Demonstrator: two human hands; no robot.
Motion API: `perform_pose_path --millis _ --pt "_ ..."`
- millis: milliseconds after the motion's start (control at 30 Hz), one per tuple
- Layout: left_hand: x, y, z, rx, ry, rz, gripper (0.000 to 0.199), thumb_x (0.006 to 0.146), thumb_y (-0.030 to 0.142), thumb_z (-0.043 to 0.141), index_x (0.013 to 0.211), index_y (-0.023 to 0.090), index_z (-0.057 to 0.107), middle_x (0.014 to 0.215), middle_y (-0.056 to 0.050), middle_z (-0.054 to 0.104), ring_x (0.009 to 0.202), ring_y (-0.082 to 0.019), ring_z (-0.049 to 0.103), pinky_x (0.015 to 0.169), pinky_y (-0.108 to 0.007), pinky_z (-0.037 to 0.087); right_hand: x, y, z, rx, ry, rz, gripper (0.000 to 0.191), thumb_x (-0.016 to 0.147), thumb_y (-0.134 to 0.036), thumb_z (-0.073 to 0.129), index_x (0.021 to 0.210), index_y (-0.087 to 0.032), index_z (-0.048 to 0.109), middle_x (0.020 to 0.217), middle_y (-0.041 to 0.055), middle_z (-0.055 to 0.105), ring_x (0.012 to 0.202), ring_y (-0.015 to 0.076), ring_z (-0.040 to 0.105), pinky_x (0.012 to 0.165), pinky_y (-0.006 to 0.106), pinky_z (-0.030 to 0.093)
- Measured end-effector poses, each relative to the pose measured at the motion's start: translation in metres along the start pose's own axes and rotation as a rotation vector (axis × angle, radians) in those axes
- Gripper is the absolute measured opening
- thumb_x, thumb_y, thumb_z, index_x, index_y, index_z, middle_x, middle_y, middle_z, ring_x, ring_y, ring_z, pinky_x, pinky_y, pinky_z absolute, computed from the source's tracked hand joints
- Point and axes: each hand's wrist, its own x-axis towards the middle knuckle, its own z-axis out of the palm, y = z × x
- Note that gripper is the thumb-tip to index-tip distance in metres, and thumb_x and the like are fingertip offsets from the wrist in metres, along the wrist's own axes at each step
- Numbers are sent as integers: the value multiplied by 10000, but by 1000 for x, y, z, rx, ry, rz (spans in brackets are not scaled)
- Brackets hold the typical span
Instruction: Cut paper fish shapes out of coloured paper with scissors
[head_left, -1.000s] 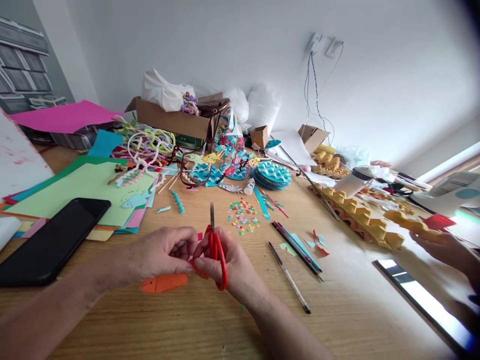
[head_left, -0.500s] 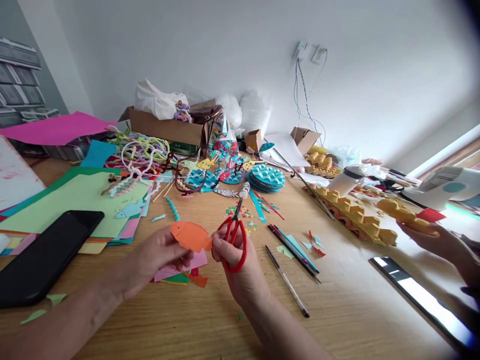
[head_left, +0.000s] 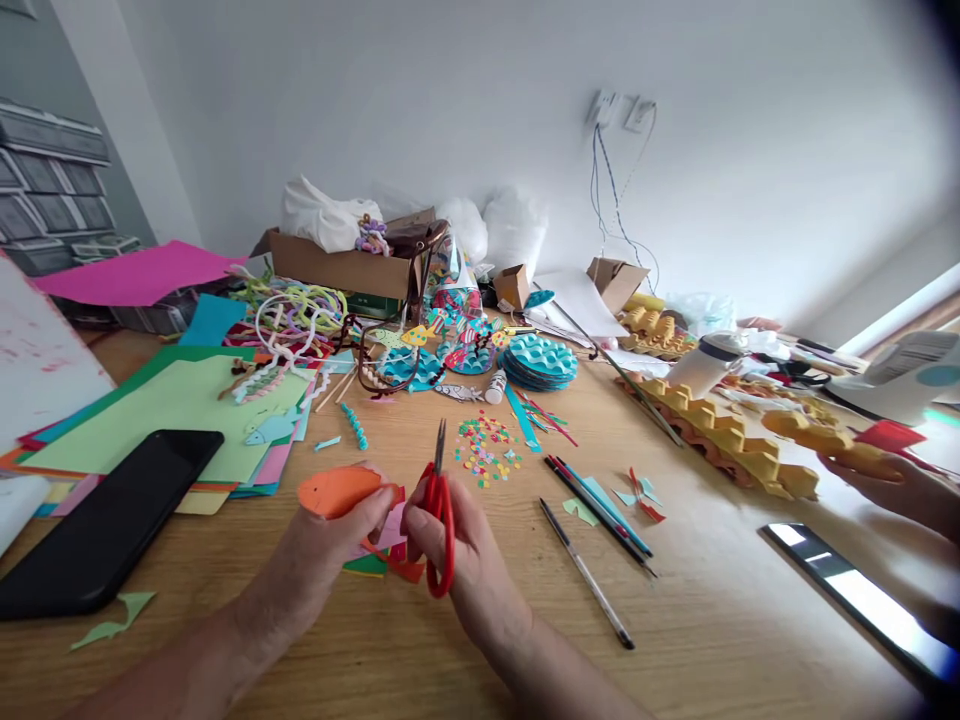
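Fish (head_left: 330, 491) is now curving as my half-closed left hand (head_left: 319, 550) is pinching it left of the scissors (head_left: 448, 535); my curled right hand (head_left: 480, 550) is gripping these.

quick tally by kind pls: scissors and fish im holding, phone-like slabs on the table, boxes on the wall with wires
scissors in right hand: 1
orange fish in left hand: 1
phone-like slabs, left slab and right slab: 2
wall boxes, left box and right box: 2
total: 6

A head-worn camera looks forward and down across a cluttered table (head_left: 517, 640) toward a pale wall (head_left: 480, 110).
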Motion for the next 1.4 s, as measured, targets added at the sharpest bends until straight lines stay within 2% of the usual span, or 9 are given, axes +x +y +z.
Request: perform_pose_path --millis 133,300,433,700,933,1400 --pt "-1 -2 0 -212 64 -38 244 755 385 520 586 247 410 536 48 401 560 -163 447 564 -279 437 -4 4 7 -220 -106 -68 235 815 -391 503 715 -183 457 601 -28 476 552 105 426 522 218 346" --pt "-4 -3 1 -357 34 -12 273 810 369 501 590 237 407 552 45 413 557 -143 418 583 -270 427 -6 11 10 -383 -106 -82 243 850 -343 426 662 -200 370 565 -32 425 529 102 387 496 217 296" --pt "-5 0 3 -342 57 11 280 802 360 511 574 230 416 556 41 430 561 -142 431 596 -273 431 -7 11 10 -380 -130 -58 269 858 -347 428 645 -205 345 550 -35 410 505 98 388 482 216 287" --pt "-5 3 6 -385 108 68 180 753 281 572 596 222 508 564 55 473 540 -119 414 519 -224 396 -10 7 12 -331 -165 -29 237 854 -337 424 666 -199 382 518 -42 413 457 94 412 451 195 316" --pt "-4 0 9 -494 201 20 159 669 287 661 577 212 556 497 61 518 500 -110 448 475 -197 406 -8 11 11 -357 -152 -68 250 857 -287 420 632 -201 353 525 -50 374 461 81 362 452 191 280" --pt "-4 1 10 -480 240 17 157 655 289 673 573 212 564 505 66 538 494 -110 468 474 -196 425 -8 18 11 -412 -121 -91 277 877 -283 420 624 -196 352 549 -50 333 501 86 333 472 203 253"
